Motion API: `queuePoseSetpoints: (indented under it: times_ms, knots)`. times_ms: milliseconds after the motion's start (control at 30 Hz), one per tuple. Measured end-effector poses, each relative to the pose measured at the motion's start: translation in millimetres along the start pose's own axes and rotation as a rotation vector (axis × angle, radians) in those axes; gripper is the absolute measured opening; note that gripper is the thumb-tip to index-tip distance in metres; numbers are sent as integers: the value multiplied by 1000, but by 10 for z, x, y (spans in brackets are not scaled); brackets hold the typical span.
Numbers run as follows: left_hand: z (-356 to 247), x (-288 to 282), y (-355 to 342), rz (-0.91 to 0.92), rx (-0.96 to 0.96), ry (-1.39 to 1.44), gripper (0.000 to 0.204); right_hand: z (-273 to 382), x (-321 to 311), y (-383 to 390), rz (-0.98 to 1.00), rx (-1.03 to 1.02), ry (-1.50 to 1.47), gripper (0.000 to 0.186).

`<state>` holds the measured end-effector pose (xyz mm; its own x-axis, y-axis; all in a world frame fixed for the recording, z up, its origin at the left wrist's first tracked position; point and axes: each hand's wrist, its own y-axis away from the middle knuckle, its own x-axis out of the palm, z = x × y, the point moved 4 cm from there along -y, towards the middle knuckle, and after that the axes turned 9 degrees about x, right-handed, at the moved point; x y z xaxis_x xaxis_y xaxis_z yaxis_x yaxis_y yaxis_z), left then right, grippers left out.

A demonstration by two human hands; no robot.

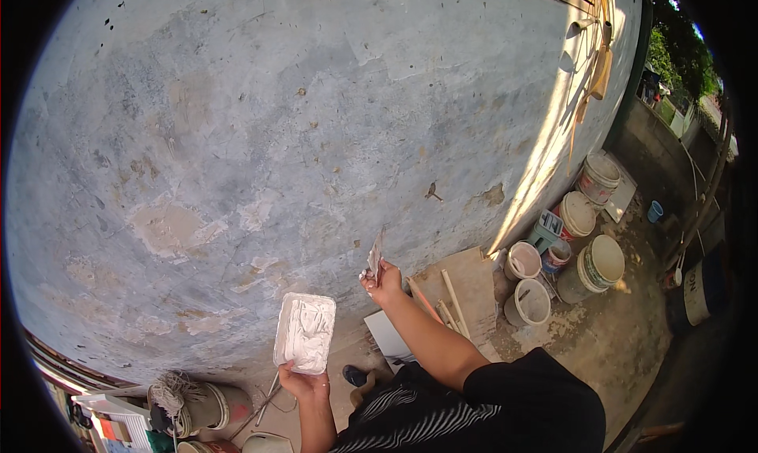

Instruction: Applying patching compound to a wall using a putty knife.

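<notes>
My left hand [306,383] grips the near end of a rectangular tray [278,333], its thumb over the rim. White putty [308,331] is smeared thickly across the inside of the tray. To the right and a little higher, my right hand [382,281] is closed round a putty knife [377,250], its blade pointing up toward the wall. Whitish smears show on the fingers of that hand. In front of me stands a worn blue-grey wall [379,98] with beige filled patches [170,226]. Whether the blade touches the wall, I cannot tell.
Several buckets [602,261] stand along the wall at the right. Wooden strips [454,299] and a board [474,283] lie at its foot. A mop head [175,391] rests by buckets at the lower left. A blue cup [654,211] sits farther right.
</notes>
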<state>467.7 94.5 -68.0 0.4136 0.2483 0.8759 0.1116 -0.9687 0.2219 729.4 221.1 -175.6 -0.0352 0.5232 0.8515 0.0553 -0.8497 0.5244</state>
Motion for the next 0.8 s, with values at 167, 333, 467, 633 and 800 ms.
queuePoseSetpoints:
  times_ms: [167,333,467,633,800]
  knots:
    - [-22,-10,8,-34,16,-21,81,3,20,-121,-44,-101,-63,34]
    - [-87,-8,16,-18,70,-17,81,-94,150,-127,-214,-172,-71,35]
    - [-161,-62,24,-18,85,-9,81,-110,263,-147,-298,-187,-39,36]
    - [-288,-90,90,-25,137,-14,78,-71,171,-312,-262,-189,-58,34]
    - [-378,-149,136,-37,189,-13,80,-40,62,-274,-170,-155,-34,33]
